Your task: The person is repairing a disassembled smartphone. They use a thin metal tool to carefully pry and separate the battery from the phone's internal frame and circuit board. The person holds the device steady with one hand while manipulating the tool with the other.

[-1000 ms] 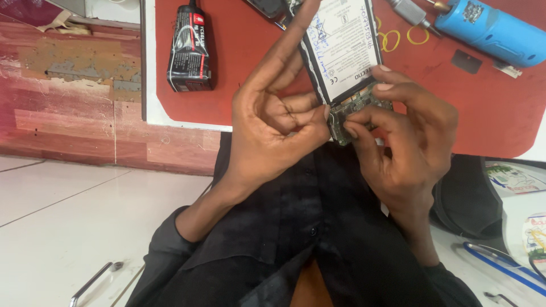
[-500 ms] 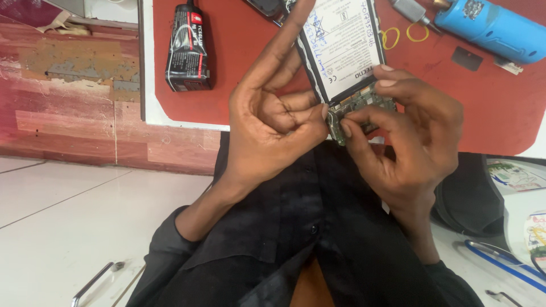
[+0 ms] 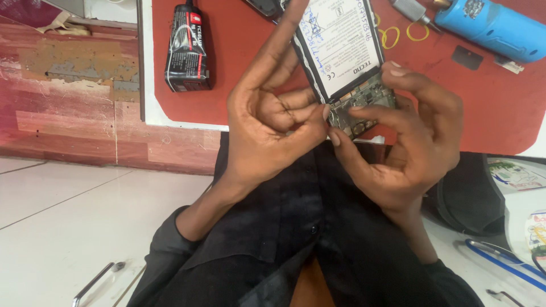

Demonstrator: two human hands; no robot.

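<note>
I hold an opened phone (image 3: 347,62) with its back cover off, so its white-labelled battery and the circuit board at its near end show. My left hand (image 3: 273,122) grips the phone's left edge, index finger stretched up along the side and thumb pressed at the board's corner. My right hand (image 3: 409,139) cradles the phone's near end, with thumb and fingertips resting on the exposed circuit board (image 3: 364,105). The phone hovers above the near edge of a red work mat (image 3: 239,85).
On the mat lie a black glue tube (image 3: 187,48), a blue cylindrical tool (image 3: 492,25), yellow rubber bands (image 3: 404,35) and a small dark square part (image 3: 466,57). A worn red counter front (image 3: 74,102) drops to a white tiled floor. My dark shirt fills the lower middle.
The view has shifted slightly and both hands with the phone sit a little higher. My right fingers have moved slightly on the circuit board; the grip is unchanged.
</note>
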